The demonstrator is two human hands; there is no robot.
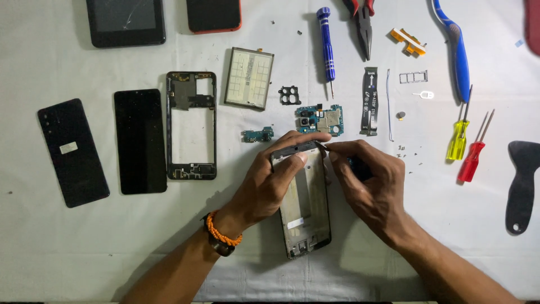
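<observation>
Phone frame (pixel 304 197), lower centre of the frame, looks light, thin and easily bent, best held by its side rails as the left hand (pixel 270 183) grips it while the right hand (pixel 368 183) pinches a small tool (pixel 323 146) at its top edge

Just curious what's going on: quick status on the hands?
Left hand grips phone frame. Right hand holds thin tool tip at frame's top edge. Circuit board lies just beyond, apart.

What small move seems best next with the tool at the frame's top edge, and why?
Probably slide the thin tool a little along the phone frame edge: its tip sits at the top corner in the right hand, while the left hand steadies the frame.
</observation>
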